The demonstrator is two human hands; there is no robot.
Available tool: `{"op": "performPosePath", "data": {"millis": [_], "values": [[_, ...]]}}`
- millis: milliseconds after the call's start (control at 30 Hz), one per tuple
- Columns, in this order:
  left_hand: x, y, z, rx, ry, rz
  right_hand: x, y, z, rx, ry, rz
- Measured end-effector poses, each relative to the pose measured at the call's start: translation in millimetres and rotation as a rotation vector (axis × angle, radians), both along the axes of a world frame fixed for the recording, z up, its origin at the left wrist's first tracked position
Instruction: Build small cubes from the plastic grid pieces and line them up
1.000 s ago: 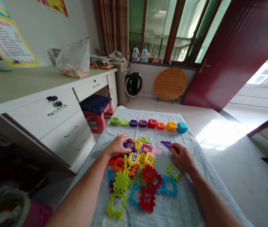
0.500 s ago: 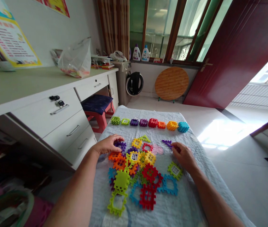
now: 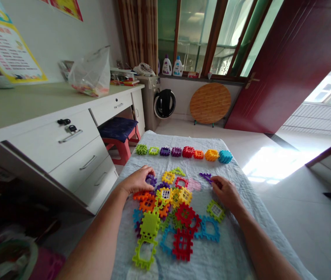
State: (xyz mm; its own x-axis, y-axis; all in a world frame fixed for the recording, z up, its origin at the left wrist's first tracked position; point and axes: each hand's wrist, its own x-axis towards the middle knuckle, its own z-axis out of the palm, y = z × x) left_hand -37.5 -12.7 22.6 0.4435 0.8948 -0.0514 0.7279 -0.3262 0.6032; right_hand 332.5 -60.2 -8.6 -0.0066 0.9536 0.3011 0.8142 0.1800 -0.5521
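At the left edge of a loose pile of plastic building pieces, my left hand [image 3: 138,181] has its thumb and fingers round a purple square piece [image 3: 151,180]. My right hand [image 3: 226,190] pinches the near corner of a purple triangular piece [image 3: 205,177] to the right of the pile. Between the hands lie a yellow window piece [image 3: 168,177], a red frame [image 3: 181,182] and a green triangle [image 3: 178,171]. Nearer to me are orange pieces [image 3: 147,203], a solid green square [image 3: 150,223], red window pieces [image 3: 183,244] and blue frames [image 3: 210,228]. A green window piece [image 3: 215,210] lies below my right hand.
Small stacks sorted by colour stand in a row along the far side of the cloth-covered table [image 3: 241,233], from a green stack [image 3: 141,149] to a blue stack [image 3: 225,156]. A white desk [image 3: 66,142] and a stool [image 3: 120,132] stand to the left.
My left hand has shifted slightly right with the purple square piece, closing further round it. My right hand stays at the purple triangle. The view has turned a little.
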Motion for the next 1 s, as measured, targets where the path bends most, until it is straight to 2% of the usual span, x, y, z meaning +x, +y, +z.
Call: {"op": "performPosePath", "data": {"millis": [200, 300, 400, 500, 633, 800, 867, 1000], "values": [[3.7, 5.0, -2.0, 0.051, -0.164, 0.105, 0.9, 0.2, -2.2, 0.007, -0.014, 0.008], [7.7, 11.5, -13.0, 0.106, -0.335, 0.229, 1.5, 0.6, -4.3, 0.011, -0.008, 0.016], [10.5, 17.9, -25.8, 0.177, -0.362, 0.299, 1.3, 0.0, -4.1, 0.010, -0.004, 0.025], [9.5, 20.8, -32.8, 0.214, -0.247, 0.258, 0.5, -1.0, -2.3, 0.006, -0.002, 0.022], [0.5, 19.3, -30.5, 0.239, -0.068, 0.224, 0.7, -1.7, -2.2, 0.010, 0.018, 0.006], [-14.7, 17.0, -26.8, 0.147, 0.017, 0.208, -3.8, 0.4, 0.3, 0.065, 0.028, -0.019], [-17.7, 17.5, -27.0, 0.130, -0.015, 0.161, -12.5, 2.7, 7.8, 0.088, 0.010, 0.044], [-16.6, 19.7, -24.9, 0.160, -0.061, 0.119, -45.5, 13.0, 31.9, 0.069, -0.044, 0.268]]}}
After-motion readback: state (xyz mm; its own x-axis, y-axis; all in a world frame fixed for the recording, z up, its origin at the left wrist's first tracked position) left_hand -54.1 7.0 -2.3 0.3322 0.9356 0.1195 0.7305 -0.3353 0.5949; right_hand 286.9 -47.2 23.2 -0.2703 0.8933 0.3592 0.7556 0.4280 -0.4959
